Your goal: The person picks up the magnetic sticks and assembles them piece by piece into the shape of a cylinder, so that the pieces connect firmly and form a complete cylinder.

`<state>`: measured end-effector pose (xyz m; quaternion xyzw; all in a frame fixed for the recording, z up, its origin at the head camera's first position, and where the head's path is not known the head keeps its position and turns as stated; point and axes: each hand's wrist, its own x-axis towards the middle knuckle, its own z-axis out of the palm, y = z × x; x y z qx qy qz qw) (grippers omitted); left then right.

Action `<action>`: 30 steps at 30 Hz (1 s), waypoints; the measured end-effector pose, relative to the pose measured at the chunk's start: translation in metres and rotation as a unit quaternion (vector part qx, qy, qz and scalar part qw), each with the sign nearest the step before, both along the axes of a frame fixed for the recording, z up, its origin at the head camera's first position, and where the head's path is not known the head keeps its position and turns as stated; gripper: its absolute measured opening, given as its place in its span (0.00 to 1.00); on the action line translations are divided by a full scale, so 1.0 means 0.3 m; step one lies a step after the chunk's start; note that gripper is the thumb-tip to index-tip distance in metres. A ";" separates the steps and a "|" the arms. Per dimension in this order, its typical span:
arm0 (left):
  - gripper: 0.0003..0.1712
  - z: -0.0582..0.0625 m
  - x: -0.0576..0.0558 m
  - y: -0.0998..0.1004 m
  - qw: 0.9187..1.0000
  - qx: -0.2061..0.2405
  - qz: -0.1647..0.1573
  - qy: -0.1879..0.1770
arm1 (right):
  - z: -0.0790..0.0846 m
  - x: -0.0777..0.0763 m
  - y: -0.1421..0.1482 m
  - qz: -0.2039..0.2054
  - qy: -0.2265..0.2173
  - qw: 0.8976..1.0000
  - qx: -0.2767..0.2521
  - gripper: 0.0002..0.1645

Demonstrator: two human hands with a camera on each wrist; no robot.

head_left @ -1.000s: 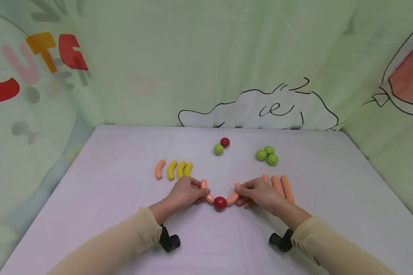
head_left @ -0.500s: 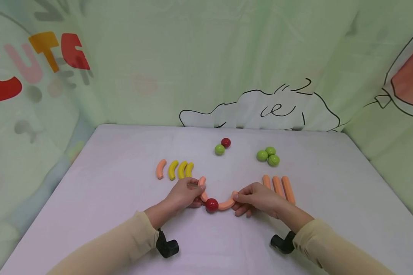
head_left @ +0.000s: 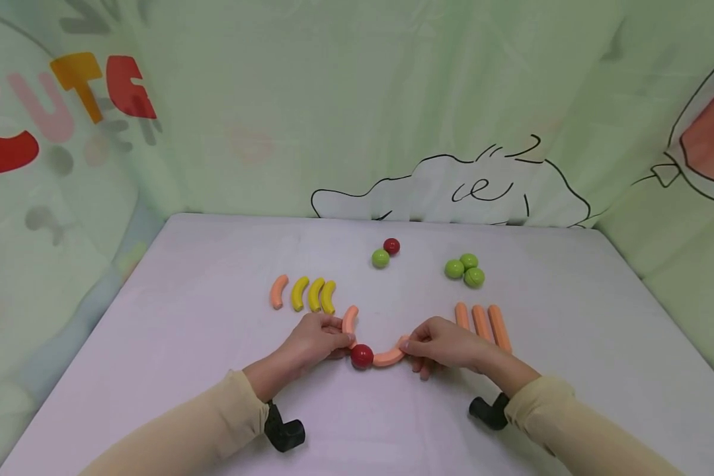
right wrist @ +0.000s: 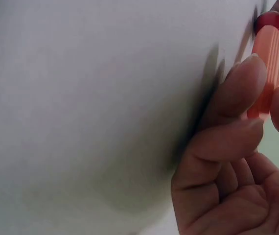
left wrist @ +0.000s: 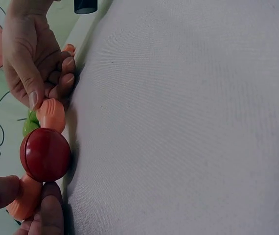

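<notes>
Left hand (head_left: 318, 338) and right hand (head_left: 446, 344) are both pinching between thumb and fingers: the left hand holds an upright-pointing curved orange piece (head_left: 350, 320), the right hand the outer end of a second curved orange piece (head_left: 388, 357). A seamed red ball (head_left: 361, 356) sits between these two pieces, touching both, low in the bend they form, near the middle of the pale surface (head_left: 155, 370).

Beyond the left hand lie a separate curved orange piece (head_left: 279, 291) and, to its right, three curved yellow pieces (head_left: 316, 295) in a row. Farther back, a second red ball (head_left: 391, 246) touches a green ball (head_left: 380, 258); to their right, three green balls (head_left: 474, 277) are clustered together. Three straight orange sticks (head_left: 481, 322) lie side by side just past the right hand, their near ends partly hidden by it and the forearm.
</notes>
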<state>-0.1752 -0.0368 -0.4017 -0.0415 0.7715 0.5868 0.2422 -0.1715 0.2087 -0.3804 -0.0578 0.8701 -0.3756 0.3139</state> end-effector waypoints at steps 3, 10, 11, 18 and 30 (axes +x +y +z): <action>0.22 -0.002 0.000 -0.004 1.000 -0.009 -0.003 0.003 | 0.001 -0.004 -0.004 0.010 0.007 1.000 0.012 0.18; 0.20 -0.005 0.002 -0.016 1.000 -0.022 -0.013 0.017 | 0.009 -0.014 -0.008 0.032 0.016 0.998 0.044 0.20; 0.19 -0.004 0.003 -0.018 0.999 -0.023 -0.015 0.019 | 0.011 -0.015 -0.009 0.033 0.014 0.998 0.047 0.20; 0.20 0.000 0.007 -0.022 1.000 -0.019 -0.017 0.015 | 0.026 -0.025 -0.009 0.047 0.008 0.997 0.052 0.19; 0.20 -0.002 0.022 -0.037 0.999 -0.030 -0.020 0.013 | 0.102 -0.197 0.033 0.029 0.092 0.994 0.049 0.16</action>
